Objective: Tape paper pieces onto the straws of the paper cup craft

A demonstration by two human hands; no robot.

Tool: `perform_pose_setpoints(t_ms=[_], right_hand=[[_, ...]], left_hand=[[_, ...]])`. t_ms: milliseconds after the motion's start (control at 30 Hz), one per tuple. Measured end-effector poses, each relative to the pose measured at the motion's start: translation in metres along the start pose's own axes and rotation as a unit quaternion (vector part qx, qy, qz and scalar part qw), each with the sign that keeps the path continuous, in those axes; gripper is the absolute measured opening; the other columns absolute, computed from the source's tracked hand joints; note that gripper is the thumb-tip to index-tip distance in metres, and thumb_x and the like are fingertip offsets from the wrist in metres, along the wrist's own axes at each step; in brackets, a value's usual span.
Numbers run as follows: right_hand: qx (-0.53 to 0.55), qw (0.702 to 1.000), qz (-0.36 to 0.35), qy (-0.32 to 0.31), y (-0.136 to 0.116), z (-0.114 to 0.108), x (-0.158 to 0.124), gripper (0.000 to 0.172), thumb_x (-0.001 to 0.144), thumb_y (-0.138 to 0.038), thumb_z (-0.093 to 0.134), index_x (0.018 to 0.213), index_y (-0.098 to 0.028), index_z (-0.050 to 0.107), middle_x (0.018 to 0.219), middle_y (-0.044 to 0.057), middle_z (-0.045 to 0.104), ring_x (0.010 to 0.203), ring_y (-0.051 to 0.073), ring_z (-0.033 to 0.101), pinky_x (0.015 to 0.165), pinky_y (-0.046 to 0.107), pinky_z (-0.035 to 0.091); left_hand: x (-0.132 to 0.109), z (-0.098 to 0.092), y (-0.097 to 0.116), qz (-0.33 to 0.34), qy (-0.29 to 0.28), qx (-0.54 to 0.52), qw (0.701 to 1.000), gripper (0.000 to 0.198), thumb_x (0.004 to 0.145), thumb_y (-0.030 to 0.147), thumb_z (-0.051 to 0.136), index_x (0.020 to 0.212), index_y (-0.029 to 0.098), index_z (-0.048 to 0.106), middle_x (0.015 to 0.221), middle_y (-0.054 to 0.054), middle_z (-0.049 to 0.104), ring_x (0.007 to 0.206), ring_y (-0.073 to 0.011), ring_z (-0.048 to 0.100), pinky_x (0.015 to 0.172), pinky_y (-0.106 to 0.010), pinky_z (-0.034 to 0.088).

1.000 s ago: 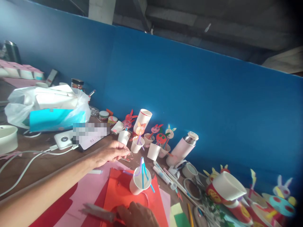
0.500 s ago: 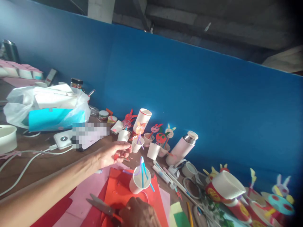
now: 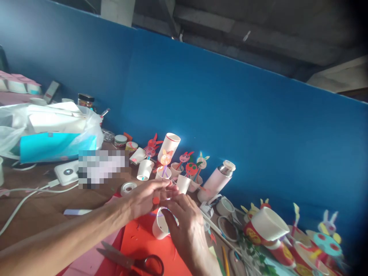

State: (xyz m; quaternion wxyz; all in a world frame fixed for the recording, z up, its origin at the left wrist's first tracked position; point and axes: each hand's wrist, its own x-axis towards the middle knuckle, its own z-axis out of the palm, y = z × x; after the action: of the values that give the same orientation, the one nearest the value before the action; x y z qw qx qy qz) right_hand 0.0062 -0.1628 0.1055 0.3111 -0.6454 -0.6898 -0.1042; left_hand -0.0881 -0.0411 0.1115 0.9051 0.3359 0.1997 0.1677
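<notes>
My left hand reaches in from the lower left with its fingers curled, and a small red round piece sits against its thumb. My right hand comes up from below. Its fingertips meet the left hand's fingertips just above a white paper cup, pinched on something too small to make out. The cup stands on a red paper sheet. Scissors with dark handles lie loose on that sheet, near the bottom edge.
A tape roll, a power bank with white cable and a plastic bag lie to the left. Small cups with paper bunny figures, a pink thermos and a stack of red-printed cups line the blue partition.
My right hand has let go of the scissors, which now lie on the red sheet, and risen to the cup. My left hand has drawn back from the table to meet it.
</notes>
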Motion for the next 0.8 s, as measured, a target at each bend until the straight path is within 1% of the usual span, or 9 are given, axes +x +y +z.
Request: perform_pose_setpoints(t_ms=[67,133,267,333,400,467,600,700,800], right_hand=[[-0.030,0.999,-0.016,-0.009,0.001,0.002,0.006,0.016,0.083,-0.017,0.055,0.094,-0.026,0.062,0.094,0.003,0.060,0.087,0.021,0.051,0.073,0.032,0.038],[-0.054,0.998,-0.024,-0.008,0.002,0.004,0.012,0.015,0.082,-0.020,0.057,0.094,-0.027,0.063,0.091,0.003,0.061,0.084,0.021,0.051,0.072,0.033,0.037],[-0.073,0.997,-0.018,0.020,0.005,0.013,0.022,0.013,0.082,-0.017,0.055,0.082,-0.024,0.066,0.082,0.004,0.063,0.077,0.021,0.051,0.069,0.034,0.037],[-0.031,0.999,0.003,0.030,0.007,0.016,0.026,0.016,0.083,-0.016,0.052,0.080,-0.023,0.066,0.083,0.004,0.063,0.078,0.021,0.052,0.071,0.034,0.037],[0.064,0.996,0.053,0.032,0.009,0.016,0.029,0.018,0.084,-0.016,0.049,0.081,-0.022,0.066,0.084,0.004,0.063,0.079,0.019,0.054,0.071,0.031,0.038],[0.179,0.974,0.137,0.009,0.012,0.014,0.032,0.019,0.085,-0.019,0.047,0.080,-0.020,0.066,0.079,0.002,0.062,0.073,0.016,0.054,0.066,0.026,0.039],[0.340,0.896,0.284,-0.033,0.021,0.010,0.037,0.024,0.084,-0.031,0.049,0.076,-0.015,0.065,0.060,-0.002,0.053,0.055,0.010,0.046,0.051,0.021,0.034],[0.386,0.864,0.323,-0.025,0.029,0.010,0.041,0.025,0.080,-0.035,0.054,0.075,-0.013,0.066,0.055,-0.003,0.050,0.050,0.009,0.041,0.048,0.020,0.031],[0.393,0.857,0.332,-0.016,0.033,0.012,0.043,0.025,0.077,-0.035,0.056,0.075,-0.013,0.067,0.057,-0.002,0.054,0.051,0.010,0.044,0.049,0.020,0.032]], left_hand=[[0.001,0.002,0.001,-0.014,0.020,0.023,0.999,0.020,0.076,0.027,0.061,0.092,0.014,0.061,0.085,-0.005,0.066,0.076,-0.0143,0.063,0.054,-0.019,0.045],[0.003,0.003,0.002,-0.017,0.029,0.020,0.999,0.019,0.075,0.027,0.062,0.089,0.014,0.062,0.084,-0.005,0.066,0.076,-0.0135,0.062,0.054,-0.018,0.044],[0.010,0.001,0.002,-0.002,0.032,0.005,0.999,0.017,0.071,0.027,0.067,0.082,0.014,0.064,0.083,-0.004,0.066,0.074,-0.0118,0.060,0.055,-0.018,0.044],[0.012,-0.002,0.003,0.006,0.022,-0.001,1.000,0.018,0.070,0.028,0.067,0.082,0.014,0.064,0.083,-0.004,0.065,0.073,-0.0113,0.060,0.057,-0.018,0.044],[0.016,-0.004,0.006,0.008,0.015,0.004,1.000,0.018,0.073,0.028,0.065,0.083,0.014,0.063,0.083,-0.004,0.064,0.073,-0.0118,0.059,0.057,-0.019,0.044],[0.020,-0.006,0.011,0.025,0.012,0.015,1.000,0.014,0.075,0.026,0.061,0.084,0.015,0.061,0.084,-0.004,0.062,0.076,-0.0134,0.059,0.057,-0.020,0.044],[0.030,-0.011,0.023,0.096,-0.007,0.023,0.995,0.008,0.076,0.022,0.059,0.077,0.014,0.058,0.082,-0.005,0.059,0.079,-0.0164,0.058,0.059,-0.024,0.046],[0.037,-0.015,0.029,0.116,-0.018,0.057,0.991,0.011,0.076,0.025,0.059,0.075,0.013,0.059,0.078,-0.005,0.059,0.071,-0.0145,0.056,0.057,-0.024,0.045],[0.041,-0.017,0.031,0.130,-0.023,0.083,0.988,0.015,0.076,0.028,0.060,0.073,0.013,0.060,0.076,-0.005,0.059,0.073,-0.0140,0.055,0.060,-0.024,0.044]])
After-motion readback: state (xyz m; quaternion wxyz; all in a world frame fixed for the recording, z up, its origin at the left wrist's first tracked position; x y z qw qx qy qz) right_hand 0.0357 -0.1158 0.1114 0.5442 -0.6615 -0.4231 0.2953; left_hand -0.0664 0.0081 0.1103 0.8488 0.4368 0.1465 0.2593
